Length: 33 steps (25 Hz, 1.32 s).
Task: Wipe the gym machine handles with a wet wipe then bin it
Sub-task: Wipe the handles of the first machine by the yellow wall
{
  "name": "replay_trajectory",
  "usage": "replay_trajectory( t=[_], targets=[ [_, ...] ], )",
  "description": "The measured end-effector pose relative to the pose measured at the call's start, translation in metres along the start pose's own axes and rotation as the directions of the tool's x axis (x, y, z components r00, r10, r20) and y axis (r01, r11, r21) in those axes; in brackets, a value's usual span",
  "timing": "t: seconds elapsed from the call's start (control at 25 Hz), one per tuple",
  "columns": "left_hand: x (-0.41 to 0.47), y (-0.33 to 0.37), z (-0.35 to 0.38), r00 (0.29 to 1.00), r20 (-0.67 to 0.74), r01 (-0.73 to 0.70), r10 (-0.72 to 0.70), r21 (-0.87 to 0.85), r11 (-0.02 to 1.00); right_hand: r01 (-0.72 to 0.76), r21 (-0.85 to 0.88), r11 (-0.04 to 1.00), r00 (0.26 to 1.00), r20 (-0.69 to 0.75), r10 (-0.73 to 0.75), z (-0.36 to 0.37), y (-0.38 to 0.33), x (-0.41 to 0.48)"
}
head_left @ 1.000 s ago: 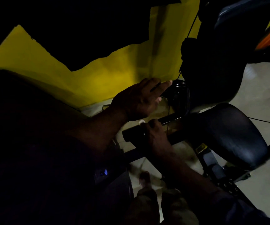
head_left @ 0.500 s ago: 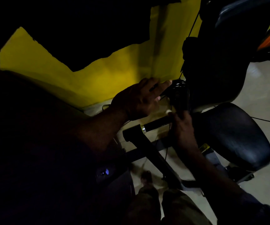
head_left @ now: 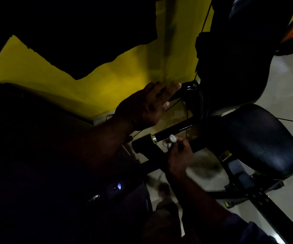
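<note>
The wet wipe (head_left: 171,138), a small crumpled white wad, is sitting against the near side of the black handle (head_left: 165,134), just right of the handle's bright metal ring (head_left: 153,138). The right hand (head_left: 179,153) is pinching it. Its fingers are curling round the wad from below and pressing it to the bar, leaving only a bit of white showing past the fingertips (the scene is dim and this hand slightly blurred, so the exact finger placing is hard to read). The handle is tilting upward from a blunt black end cap (head_left: 140,145) at the lower left toward the machine at the right.

Above it, the left hand (head_left: 145,106) is lying palm-down over a 2nd dark bar (head_left: 175,95). Its fingers are stretching out nearly straight toward a glossy black fitting (head_left: 190,88), and I cannot tell whether the thumb is wrapping underneath.

To the right of both hands, the machine's padded black seat (head_left: 258,138) is catching a dull sheen, and the dark back pad (head_left: 239,64) is rising above it. A frame rail (head_left: 258,196) with a row of holes is running toward the lower right over the pale floor (head_left: 286,88). A yellow wall (head_left: 107,81) is standing behind the left hand. A small bluish light (head_left: 119,186) is glowing in the dark area at the lower left.
</note>
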<state>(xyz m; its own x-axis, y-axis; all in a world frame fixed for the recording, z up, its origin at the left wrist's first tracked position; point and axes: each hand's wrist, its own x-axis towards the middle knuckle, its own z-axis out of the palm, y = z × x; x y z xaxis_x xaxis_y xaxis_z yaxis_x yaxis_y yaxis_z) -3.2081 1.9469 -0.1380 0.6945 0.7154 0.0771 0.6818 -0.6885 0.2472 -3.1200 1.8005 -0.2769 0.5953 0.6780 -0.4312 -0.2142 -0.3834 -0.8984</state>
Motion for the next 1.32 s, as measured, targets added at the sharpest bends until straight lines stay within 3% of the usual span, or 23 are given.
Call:
replay_trajectory(
  t=[0.08, 0.16, 0.28, 0.36, 0.44, 0.6, 0.76, 0.84, 0.96, 1.08, 1.2, 1.32],
  targets=[
    [-0.003, 0.003, -0.008, 1.0, -0.017, 0.003, -0.001, 0.135, 0.991, -0.275, 0.169, 0.947, 0.961, 0.078, 0.265, 0.009, -0.004, -0.007],
    [-0.002, 0.007, -0.012, 1.0, -0.016, 0.027, -0.025, 0.154, 0.988, -0.409, 0.233, 0.882, 0.913, 0.108, 0.394, 0.009, -0.013, -0.013],
    [-0.003, 0.005, -0.009, 1.0, -0.014, 0.013, -0.011, 0.153, 0.988, -0.493, 0.286, 0.821, 0.87, 0.145, 0.472, -0.009, -0.02, 0.005],
    [-0.002, 0.004, -0.009, 1.0, -0.024, 0.015, -0.012, 0.143, 0.99, -0.579, 0.351, 0.736, 0.812, 0.337, 0.477, -0.014, -0.033, 0.01],
    [-0.001, 0.006, -0.008, 1.0, -0.023, 0.022, -0.019, 0.142, 0.99, -0.649, 0.302, 0.698, 0.733, 0.492, 0.469, -0.015, -0.034, 0.007],
    [-0.002, 0.002, -0.009, 0.999, -0.027, 0.024, -0.02, 0.15, 0.988, -0.681, 0.184, 0.709, 0.669, 0.549, 0.5, -0.021, -0.038, 0.004],
    [-0.002, 0.004, -0.006, 1.0, -0.024, 0.016, -0.012, 0.186, 0.982, -0.818, 0.327, 0.474, 0.569, 0.587, 0.576, -0.025, -0.063, 0.018],
    [-0.002, 0.003, -0.007, 0.999, -0.028, 0.024, -0.019, 0.191, 0.981, -0.764, 0.47, 0.443, 0.643, 0.492, 0.587, -0.028, -0.066, 0.032],
    [-0.003, 0.003, -0.007, 1.0, -0.028, 0.018, -0.014, 0.182, 0.983, -0.648, 0.426, 0.631, 0.759, 0.423, 0.494, -0.02, -0.063, 0.026],
    [-0.003, 0.002, -0.006, 1.0, -0.022, 0.02, -0.016, 0.166, 0.986, -0.67, 0.235, 0.704, 0.708, 0.485, 0.513, -0.013, -0.051, 0.011],
    [-0.002, 0.003, -0.005, 0.999, -0.048, 0.014, -0.006, 0.183, 0.983, -0.621, 0.063, 0.781, 0.718, 0.446, 0.535, -0.024, -0.057, 0.031],
    [-0.002, 0.002, -0.004, 0.999, -0.042, 0.013, -0.006, 0.183, 0.983, -0.622, 0.371, 0.69, 0.778, 0.396, 0.488, -0.048, -0.071, 0.059]
  ],
)
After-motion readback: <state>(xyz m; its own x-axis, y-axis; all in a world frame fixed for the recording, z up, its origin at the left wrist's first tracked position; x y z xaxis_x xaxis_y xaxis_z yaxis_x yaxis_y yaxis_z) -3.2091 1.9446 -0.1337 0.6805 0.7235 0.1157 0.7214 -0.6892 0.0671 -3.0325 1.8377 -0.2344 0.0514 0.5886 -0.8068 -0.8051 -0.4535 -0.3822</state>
